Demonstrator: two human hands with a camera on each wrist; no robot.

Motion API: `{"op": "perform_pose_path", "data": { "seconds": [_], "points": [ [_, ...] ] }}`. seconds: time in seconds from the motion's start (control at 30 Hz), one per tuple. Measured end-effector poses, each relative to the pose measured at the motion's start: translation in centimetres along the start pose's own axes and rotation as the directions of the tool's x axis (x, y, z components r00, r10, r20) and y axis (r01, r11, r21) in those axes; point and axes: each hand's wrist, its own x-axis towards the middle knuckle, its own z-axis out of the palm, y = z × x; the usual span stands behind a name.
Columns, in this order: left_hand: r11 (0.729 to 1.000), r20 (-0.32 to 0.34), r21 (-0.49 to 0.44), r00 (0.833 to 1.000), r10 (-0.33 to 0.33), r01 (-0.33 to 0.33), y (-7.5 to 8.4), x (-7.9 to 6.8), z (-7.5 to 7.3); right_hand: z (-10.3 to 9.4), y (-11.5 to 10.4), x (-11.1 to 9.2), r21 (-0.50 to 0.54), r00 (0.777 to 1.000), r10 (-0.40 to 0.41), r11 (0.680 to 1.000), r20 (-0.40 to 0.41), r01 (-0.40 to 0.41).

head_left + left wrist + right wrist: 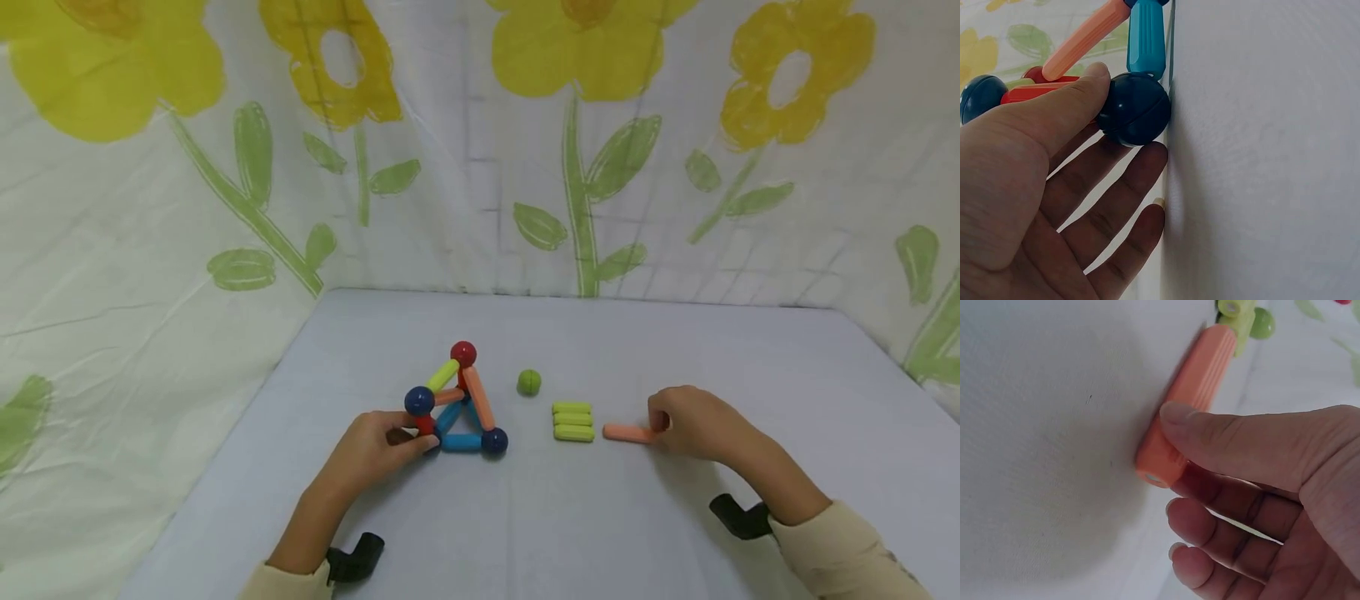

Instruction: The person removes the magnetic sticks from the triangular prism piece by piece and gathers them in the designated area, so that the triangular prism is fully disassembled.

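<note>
Apparent pick-up step: left hand (367, 450) pinches a navy ball (1138, 109) of the rod-and-ball frame (450, 396), right hand (693, 423) a salmon fluted rod (1200, 375), likely needing lifting next.

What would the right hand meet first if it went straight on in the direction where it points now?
Beyond the orange stick it pinches, the right hand would probably meet the yellow-green sticks first; its exact heading is hard to judge.

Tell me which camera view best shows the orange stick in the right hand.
The right wrist view: it shows the orange stick close up, its grooves and near end visible, though the right hand covers part. The head view shows it small, beside the yellow-green sticks, one end hidden. The left wrist view omits it.
</note>
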Motion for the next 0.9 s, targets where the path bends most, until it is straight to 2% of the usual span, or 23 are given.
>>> {"op": "perform_pose_path", "data": {
  "seconds": [0.23,0.57,0.9],
  "points": [
    [1.0,0.004,0.003,1.0,-0.008,0.008,0.0,0.0,0.0,0.1,0.6,0.7,-0.036,0.999,0.037,0.999,-0.024,-0.038],
    [1.0,-0.01,-0.008,1.0,0.022,-0.022,-0.1,0.0,0.1,0.3,1.8,0.9,-0.037,0.996,0.031,0.999,-0.088,-0.034],
    [1.0,0.002,0.014,1.0,-0.02,0.02,0.2,-0.1,-0.1,0.4,1.5,1.3,-0.052,0.988,0.02,0.998,-0.156,-0.029]
  ]
}}
